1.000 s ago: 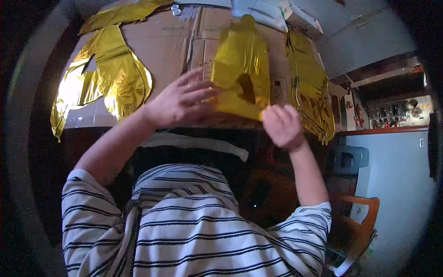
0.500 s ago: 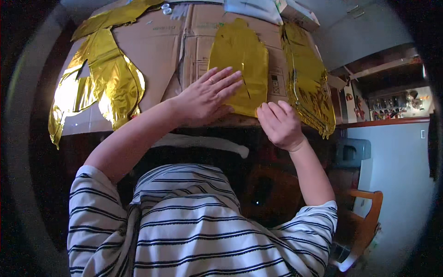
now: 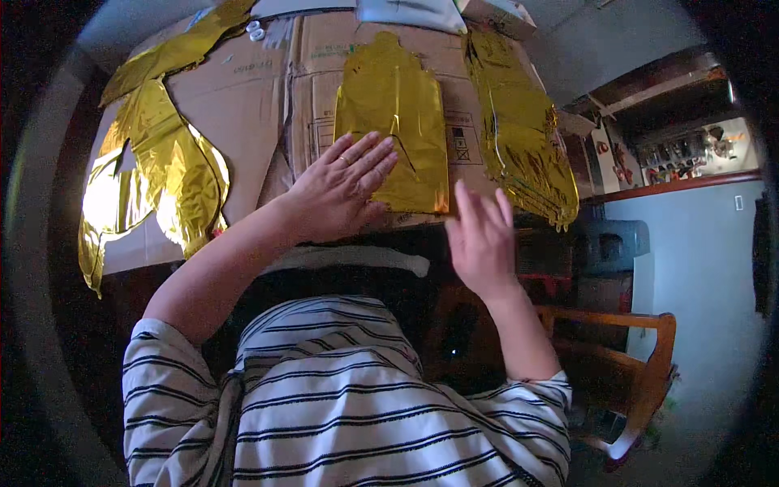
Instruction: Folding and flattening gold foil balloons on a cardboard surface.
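Observation:
A flat gold foil balloon (image 3: 391, 105) lies on cardboard in front of me, its narrow tab at the far end. My left hand (image 3: 345, 187) rests on its near left part, fingers stretched out and close together. Just off the balloon's near right corner is my right hand (image 3: 483, 243), its fingers apart and slightly blurred. Nothing shows in the right hand. The left palm hides the balloon's near left corner.
Flattened cardboard (image 3: 243, 105) covers the table. More gold foil lies on the left (image 3: 154, 154) and right (image 3: 519, 122). Two small white rolls (image 3: 256, 31) sit at the back, near a white package (image 3: 414, 12). A wooden chair (image 3: 649, 357) stands at my right.
My right hand has let go of the balloon's near right corner, drawn back toward me and opened its fingers. My left hand stays on the foil. The whole view has shifted slightly.

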Available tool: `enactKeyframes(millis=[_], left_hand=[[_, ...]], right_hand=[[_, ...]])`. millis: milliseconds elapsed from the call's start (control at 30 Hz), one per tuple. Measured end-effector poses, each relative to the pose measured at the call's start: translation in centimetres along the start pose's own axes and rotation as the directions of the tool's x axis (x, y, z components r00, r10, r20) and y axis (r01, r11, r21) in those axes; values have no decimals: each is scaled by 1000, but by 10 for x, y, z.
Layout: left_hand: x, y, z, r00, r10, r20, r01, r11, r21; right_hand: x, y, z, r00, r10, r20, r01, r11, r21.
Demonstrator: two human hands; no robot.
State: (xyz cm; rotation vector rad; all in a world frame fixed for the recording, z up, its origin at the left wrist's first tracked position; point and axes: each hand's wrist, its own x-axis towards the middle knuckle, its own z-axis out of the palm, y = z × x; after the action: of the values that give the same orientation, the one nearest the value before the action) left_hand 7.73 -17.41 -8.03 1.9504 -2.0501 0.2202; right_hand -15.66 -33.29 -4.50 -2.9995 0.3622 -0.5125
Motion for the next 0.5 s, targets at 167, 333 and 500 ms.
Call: enactKeyframes(millis=[167, 333, 500], left_hand=[[-3, -1, 0, 999, 6, -35, -7, 1000, -11], [0, -2, -1, 999, 19, -36, -20, 1000, -19], [-4, -4, 0, 997, -5, -78, 0, 998, -61]], right_hand=[[57, -20, 10, 977, 204, -58, -179, 939, 294], [57, -12, 53, 983, 175, 48, -175, 984, -2], [58, -13, 57, 978, 182, 103, -184, 983, 10]])
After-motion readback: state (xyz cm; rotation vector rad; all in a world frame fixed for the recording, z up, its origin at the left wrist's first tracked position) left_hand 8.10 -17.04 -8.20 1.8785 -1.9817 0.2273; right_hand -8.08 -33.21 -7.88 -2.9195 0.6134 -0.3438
